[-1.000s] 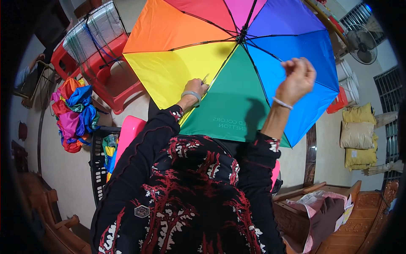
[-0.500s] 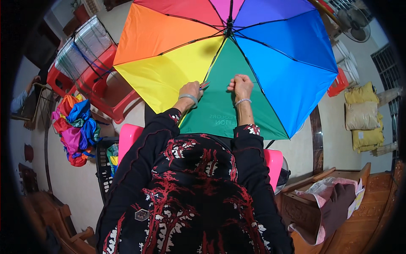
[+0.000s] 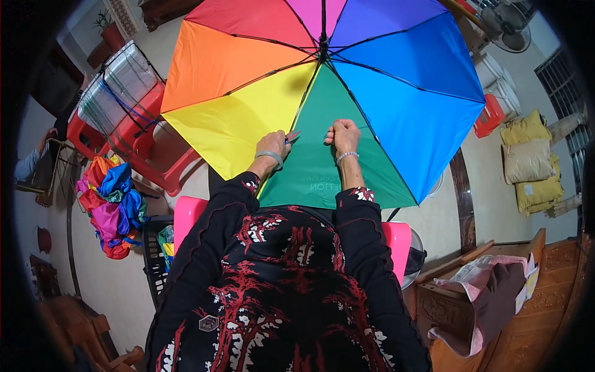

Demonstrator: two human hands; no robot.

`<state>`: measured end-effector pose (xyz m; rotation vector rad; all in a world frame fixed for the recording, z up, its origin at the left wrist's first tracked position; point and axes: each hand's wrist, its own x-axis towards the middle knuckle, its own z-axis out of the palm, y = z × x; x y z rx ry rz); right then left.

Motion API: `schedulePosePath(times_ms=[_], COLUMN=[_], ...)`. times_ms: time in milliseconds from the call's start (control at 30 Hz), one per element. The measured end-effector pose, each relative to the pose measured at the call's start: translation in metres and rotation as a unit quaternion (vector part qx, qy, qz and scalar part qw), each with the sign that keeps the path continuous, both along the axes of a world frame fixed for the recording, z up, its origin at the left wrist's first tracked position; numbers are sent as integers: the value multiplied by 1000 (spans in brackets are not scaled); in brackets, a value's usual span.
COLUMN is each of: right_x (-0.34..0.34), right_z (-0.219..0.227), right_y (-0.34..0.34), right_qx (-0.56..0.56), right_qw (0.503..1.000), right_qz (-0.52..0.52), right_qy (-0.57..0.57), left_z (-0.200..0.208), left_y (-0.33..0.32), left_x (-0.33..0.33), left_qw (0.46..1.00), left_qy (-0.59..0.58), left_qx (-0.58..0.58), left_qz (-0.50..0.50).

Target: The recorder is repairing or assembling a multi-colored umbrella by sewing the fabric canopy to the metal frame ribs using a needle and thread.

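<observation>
A rainbow-coloured umbrella (image 3: 403, 118) lies open in front of me, its inner side with black ribs and hub facing me. Over the seam between its yellow and green panels, my left hand (image 3: 271, 147) is closed round small thread snips (image 3: 294, 135), whose blades point right and show beyond the fingers. My right hand (image 3: 344, 136) is drawn into a pinch above the green panel, to the right of the snips and apart from them. What its fingers hold, if anything, is too small to make out. The umbrella's near edge touches my lap.
At left, a heap of folded colourful cloth (image 3: 114, 204) hangs near a black basket (image 3: 158, 248). Red plastic stools (image 3: 149, 155) carry wrapped bundles (image 3: 118, 80). Yellow sacks (image 3: 527, 164) and a fan (image 3: 509, 28) stand right. A wooden bench (image 3: 533, 291) is at lower right.
The umbrella and both hands appear slightly lower and further left in the picture, together with the room. Hands keep nearly the same places over the umbrella; the snips remain in my left hand.
</observation>
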<state>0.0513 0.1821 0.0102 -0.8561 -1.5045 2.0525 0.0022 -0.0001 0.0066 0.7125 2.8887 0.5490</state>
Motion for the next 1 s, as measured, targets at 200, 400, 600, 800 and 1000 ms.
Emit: schedulePosePath(times_ms=[200,400,600,800,1000], right_x=[0,2,-2,-2,-3], right_z=[3,8,4,2,28], right_y=[0,-2,-8,-5,-11], right_qx=[-2,0,-1,12,12], right_qw=[1000,1000,1000,1000,1000], right_qz=[0,-6,7,17,4], right_qy=[-1,4,0,-5,12], left_z=[2,4,5,10,3], left_y=[0,-1,-4,-1,1], left_x=[0,4,2,3,-1], left_qw=[1000,1000,1000,1000,1000], left_qy=[1,-11,-1,-8,17], left_qx=[0,1,8,-1,11], left_qz=[1,2,-8,-6,-13])
